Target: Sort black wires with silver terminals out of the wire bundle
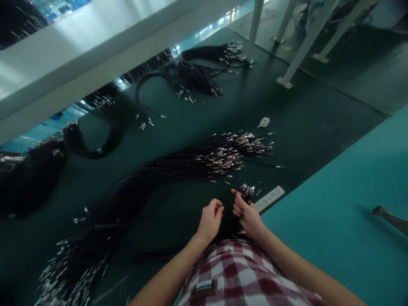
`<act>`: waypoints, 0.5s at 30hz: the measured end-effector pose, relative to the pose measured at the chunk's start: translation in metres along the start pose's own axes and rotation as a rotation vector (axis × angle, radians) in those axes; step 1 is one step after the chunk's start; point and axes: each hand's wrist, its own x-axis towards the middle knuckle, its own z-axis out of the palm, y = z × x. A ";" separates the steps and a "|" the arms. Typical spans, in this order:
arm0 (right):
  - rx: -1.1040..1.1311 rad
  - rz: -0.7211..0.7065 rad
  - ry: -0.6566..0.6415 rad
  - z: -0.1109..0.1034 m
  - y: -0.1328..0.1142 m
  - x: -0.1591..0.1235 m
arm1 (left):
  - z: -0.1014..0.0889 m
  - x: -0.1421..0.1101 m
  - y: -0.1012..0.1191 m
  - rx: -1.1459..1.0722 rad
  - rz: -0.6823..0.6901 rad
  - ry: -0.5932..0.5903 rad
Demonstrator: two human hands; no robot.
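Note:
My right hand (250,217) is wrapped round a small bunch of black wires (247,194), whose shiny metal terminals stick out above the fist. To its left, a short gap away, my left hand (209,219) has its fingers curled into a pinch; whether anything is between them I cannot make out. Just beyond both hands lies a large bundle of black wires (165,165) on the dark green tabletop (181,204). Its silvery terminals fan out on the right, and more terminals show at the lower left.
Smaller wire bundles (197,76) lie farther back, below a pale shelf beam (127,42). A white tape roll (264,122) sits behind the large bundle. A label strip (270,199) is at the table's near edge. Metal legs (295,55) stand at the upper right.

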 end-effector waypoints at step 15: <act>-0.120 -0.021 0.089 0.000 0.005 -0.002 | 0.016 -0.017 -0.003 0.086 -0.022 -0.038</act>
